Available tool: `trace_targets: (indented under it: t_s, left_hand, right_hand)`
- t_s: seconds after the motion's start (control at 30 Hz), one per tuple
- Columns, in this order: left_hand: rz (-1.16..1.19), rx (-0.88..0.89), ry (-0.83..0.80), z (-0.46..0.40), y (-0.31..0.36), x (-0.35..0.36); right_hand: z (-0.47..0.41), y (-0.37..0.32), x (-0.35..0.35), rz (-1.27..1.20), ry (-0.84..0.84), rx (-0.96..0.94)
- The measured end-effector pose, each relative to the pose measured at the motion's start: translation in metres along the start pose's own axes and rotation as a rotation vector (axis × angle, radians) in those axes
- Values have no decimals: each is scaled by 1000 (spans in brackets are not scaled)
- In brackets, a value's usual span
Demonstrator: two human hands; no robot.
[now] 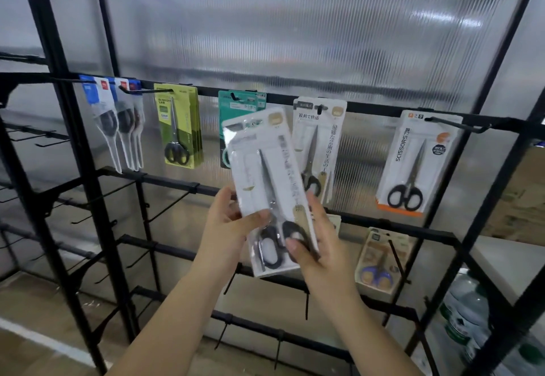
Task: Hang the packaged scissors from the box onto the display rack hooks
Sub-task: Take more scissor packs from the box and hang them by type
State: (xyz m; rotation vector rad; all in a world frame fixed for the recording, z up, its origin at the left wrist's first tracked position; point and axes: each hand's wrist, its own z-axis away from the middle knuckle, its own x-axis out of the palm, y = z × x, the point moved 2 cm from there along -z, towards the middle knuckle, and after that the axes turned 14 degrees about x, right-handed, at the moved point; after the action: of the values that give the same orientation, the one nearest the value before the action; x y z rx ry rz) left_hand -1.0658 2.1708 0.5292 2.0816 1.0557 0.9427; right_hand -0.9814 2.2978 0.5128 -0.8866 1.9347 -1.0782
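Packaged scissors with black handles in a white card and clear plastic blister [272, 195] are held up in front of the black metal display rack [88, 169], tilted with the top leaning to the left. It looks like two such packs are held together, one behind the other, but I cannot tell this for sure. The left hand [233, 222] grips the left edge of the pack, with the thumb on the front near the scissor handles. The right hand [317, 246] holds the lower right edge, the thumb pressing on the front over the black handles and the fingers behind the pack.

Just behind and to the right, a same-looking white pack of scissors [320, 145] hangs on a black hook of the upper rail [368, 108]. Partly hidden behind the held pack hangs a teal green pack [240, 104]. Further left on the same rail hang yellow-green packs with black-handled scissors [180, 131], and then several clear narrow packs with blue and red tops [118, 122]. On the right hangs a white pack with an orange bottom strip and the word SCISSORS [415, 163]. On a lower rail at the right hangs a beige pack holding scissors with blue and yellow handles [380, 260]. A ribbed translucent plastic panel [295, 36] stands behind the rack, and large clear water bottles [466, 313] stand at the lower right
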Motion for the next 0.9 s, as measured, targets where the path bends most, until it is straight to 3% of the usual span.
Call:
trace_targets:
  t_s: [0.13, 0.23, 0.4, 0.67, 0.8, 0.9]
  left_hand:
    - [-422, 246, -185, 1, 17, 23]
    - [-686, 316, -251, 2, 23, 31]
    - [-782, 348, -312, 4, 28, 39]
    - [-776, 351, -335, -1, 39, 42]
    - [-862, 333, -336, -7, 41, 40]
    - [-944, 328, -366, -14, 40, 40]
  right_hand:
    - [7, -12, -16, -45, 217, -50]
    - [11, -16, -24, -40, 272, 2]
    - [19, -21, -31, -112, 267, 117]
    - [17, -38, -42, -60, 303, 103]
    - [6, -49, -48, 168, 340, 48]
    - [-16, -49, -46, 385, 324, 115]
